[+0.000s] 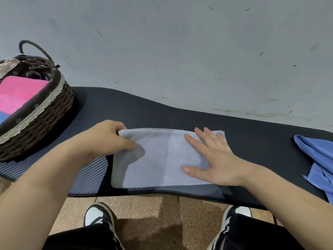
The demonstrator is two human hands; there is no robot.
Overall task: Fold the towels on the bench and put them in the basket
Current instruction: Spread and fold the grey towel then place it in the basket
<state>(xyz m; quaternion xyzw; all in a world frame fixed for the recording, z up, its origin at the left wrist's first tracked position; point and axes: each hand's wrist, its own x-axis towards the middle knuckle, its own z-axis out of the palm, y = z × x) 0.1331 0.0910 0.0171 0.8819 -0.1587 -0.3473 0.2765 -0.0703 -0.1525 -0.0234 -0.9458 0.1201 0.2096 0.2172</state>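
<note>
The left hand grips the left edge of the grey towel, fingers curled over its far corner and thumb on top, while the right hand lies flat with fingers spread on the towel's right half. The towel lies folded on the black bench, long axis left to right (along the bench). The basket on the left holds pink towels; a blue towel lies unfolded on the right.

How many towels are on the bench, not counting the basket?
2. A pale grey towel lies centrally, gripped by the left hand and pressed by the right hand. A crumpled blue towel lies at the bench's right end, cut off by the frame; others may be hidden.
</note>
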